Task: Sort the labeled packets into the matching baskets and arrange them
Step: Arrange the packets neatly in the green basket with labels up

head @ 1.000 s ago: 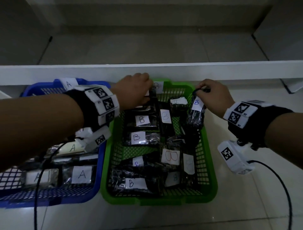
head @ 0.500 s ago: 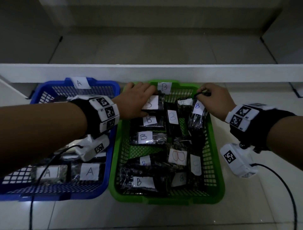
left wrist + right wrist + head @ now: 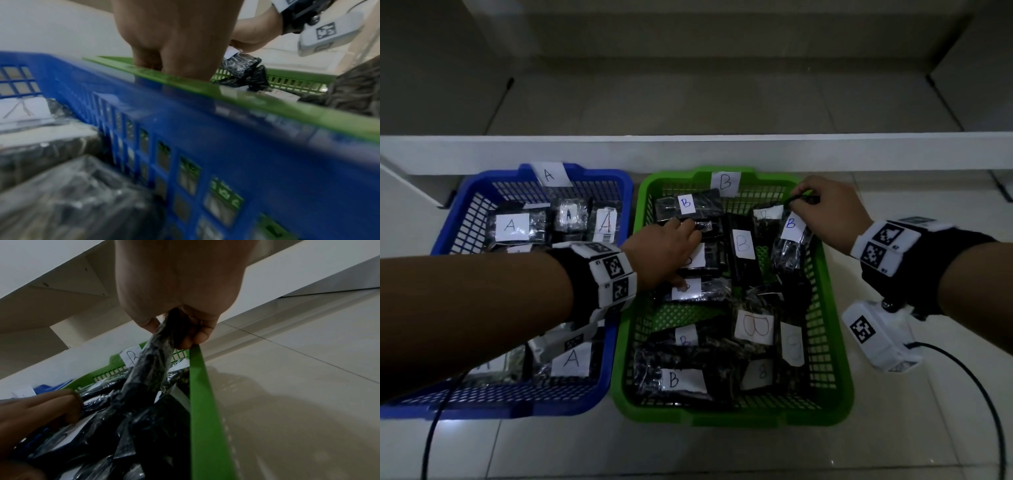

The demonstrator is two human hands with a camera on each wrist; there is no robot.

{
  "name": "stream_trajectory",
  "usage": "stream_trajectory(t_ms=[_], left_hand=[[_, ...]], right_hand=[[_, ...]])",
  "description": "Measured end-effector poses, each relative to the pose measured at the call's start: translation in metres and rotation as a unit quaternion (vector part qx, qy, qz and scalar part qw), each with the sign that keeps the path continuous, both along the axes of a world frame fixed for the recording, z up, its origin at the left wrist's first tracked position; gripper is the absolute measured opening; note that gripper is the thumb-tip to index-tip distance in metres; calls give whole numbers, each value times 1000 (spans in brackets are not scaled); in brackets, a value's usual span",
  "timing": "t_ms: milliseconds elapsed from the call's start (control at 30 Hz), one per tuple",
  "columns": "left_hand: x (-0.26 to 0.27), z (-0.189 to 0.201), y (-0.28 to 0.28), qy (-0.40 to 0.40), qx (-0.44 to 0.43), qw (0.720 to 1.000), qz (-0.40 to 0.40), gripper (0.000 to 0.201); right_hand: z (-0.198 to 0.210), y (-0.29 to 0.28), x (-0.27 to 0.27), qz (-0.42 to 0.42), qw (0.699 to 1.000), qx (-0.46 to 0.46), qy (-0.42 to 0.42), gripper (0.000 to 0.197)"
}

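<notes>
The left hand [image 3: 664, 250] has drawn back from the far edge of the green plastic basket [image 3: 835, 359] to press flat fingers on black B-labelled packets [image 3: 690, 209], while the right hand [image 3: 828, 212] still pinches one B-labelled packet's top [image 3: 789, 240] upright by the right wall, so arranging continues.

Dim light falls on a pale glossy tiled floor [image 3: 893, 452]. A long white shelf board [image 3: 688, 150] runs across above it, with a recessed, shadowed grey compartment [image 3: 705, 85] behind.
</notes>
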State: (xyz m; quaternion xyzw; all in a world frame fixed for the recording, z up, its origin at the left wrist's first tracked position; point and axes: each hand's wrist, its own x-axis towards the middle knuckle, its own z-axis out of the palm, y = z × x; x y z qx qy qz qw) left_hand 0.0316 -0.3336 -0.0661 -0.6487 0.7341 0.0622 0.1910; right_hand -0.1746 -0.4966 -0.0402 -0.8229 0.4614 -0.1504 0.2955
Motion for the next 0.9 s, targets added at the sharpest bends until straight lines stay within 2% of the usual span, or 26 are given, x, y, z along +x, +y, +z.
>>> stream_trajectory(t_ms=[167,333,400,467,533,667,833,900], left_hand=[[-2,-7,3,-2,-10,1000,30,66],[1,-1,-2,21,25,999,35,81],[4,9,-8,50,-27,998,37,74],[10,18,-16,65,-129,989,31,56],[20,20,-26,61,-170,982,56,48],[36,11,-37,54,-108,986,116,48],[45,8,-42,70,-88,989,100,60],[44,15,-41,74,-113,988,74,61]], right_hand=[[1,0,1,0,1000,-2,-1,13],[0,0,1,1,1000,3,0,14],[0,0,0,0,1000,8,2,13],[0,0,-1,2,1000,10,5,13],[0,0,-1,3,1000,8,9,12],[1,0,0,6,1000,10,14,14],[1,1,-1,7,1000,6,19,17],[2,1,0,8,1000,5,17,17]])
